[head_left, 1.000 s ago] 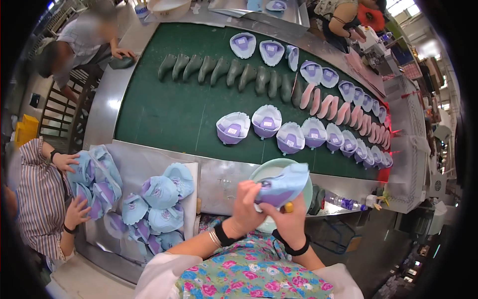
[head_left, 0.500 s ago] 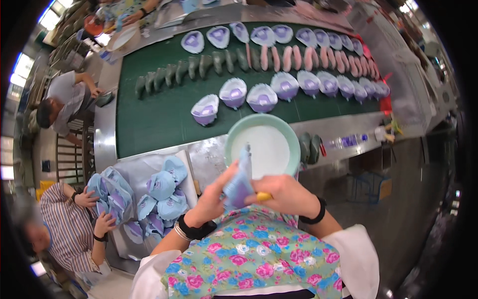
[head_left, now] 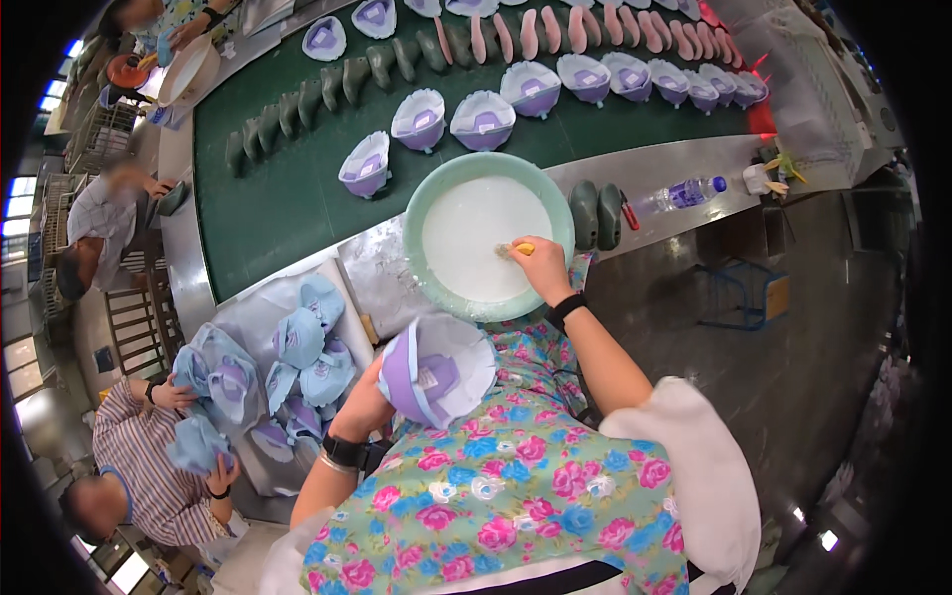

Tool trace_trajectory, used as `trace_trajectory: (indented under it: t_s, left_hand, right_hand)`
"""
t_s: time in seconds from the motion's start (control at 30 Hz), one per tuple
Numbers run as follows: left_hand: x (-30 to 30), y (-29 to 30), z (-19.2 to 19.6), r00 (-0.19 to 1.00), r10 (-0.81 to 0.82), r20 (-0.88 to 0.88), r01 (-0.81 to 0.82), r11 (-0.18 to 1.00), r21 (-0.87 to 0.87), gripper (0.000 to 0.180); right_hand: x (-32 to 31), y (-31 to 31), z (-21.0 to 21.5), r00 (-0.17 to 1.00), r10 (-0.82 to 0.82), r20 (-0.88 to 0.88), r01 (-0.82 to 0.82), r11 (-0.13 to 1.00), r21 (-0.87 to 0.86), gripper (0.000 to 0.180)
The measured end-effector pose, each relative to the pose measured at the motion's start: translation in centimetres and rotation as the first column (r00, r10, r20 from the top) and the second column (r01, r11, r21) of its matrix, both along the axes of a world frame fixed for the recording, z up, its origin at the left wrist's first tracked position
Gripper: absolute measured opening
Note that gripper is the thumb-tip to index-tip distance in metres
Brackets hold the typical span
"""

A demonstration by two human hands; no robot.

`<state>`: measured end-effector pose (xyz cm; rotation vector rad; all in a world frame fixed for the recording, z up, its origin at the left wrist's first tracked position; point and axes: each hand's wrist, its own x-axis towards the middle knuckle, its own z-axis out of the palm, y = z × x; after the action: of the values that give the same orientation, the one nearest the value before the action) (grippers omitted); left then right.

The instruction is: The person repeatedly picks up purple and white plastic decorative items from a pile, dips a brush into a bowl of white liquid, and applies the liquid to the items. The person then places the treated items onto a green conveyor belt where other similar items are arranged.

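My left hand grips the outside of a purple and light-blue shoe upper, its pale inner side turned up, just in front of the basin. In my right hand is a small brush with a yellow handle, pinched near its bristles. The bristles are at the surface of the white liquid in a pale green basin. Two dark green shoe lasts stand at the basin's right, beside a red-handled tool.
On the green belt lie rows of shoe uppers, dark lasts and pink insoles. A co-worker at left handles uppers from a pile. Another person sits beyond. A bottle lies right.
My hands have moved apart. The left has come down with the upper, which is turned inside up; the right has taken the brush to the basin. The view has shifted too.
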<state>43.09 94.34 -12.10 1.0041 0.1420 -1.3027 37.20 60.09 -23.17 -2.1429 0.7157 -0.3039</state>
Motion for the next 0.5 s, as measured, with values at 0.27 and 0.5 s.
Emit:
trace_trajectory:
  t_s: [0.27, 0.5]
  left_hand:
    - [0.4, -3.2, -3.6, 0.96, 0.274, 0.058, -0.268, 0.96, -0.086, 0.046]
    - [2.5, -7.0, -4.2, 0.994, 0.108, 0.036, -0.1, 0.982, -0.162, 0.054]
  right_hand:
    - [-0.5, 0.5, 6.7, 0.992, -0.025, 0.126, 0.017, 0.998, 0.062, 0.016]
    - [0.0, 3.1, 17.9, 0.954, 0.085, 0.287, -0.205, 0.884, 0.42, 0.017]
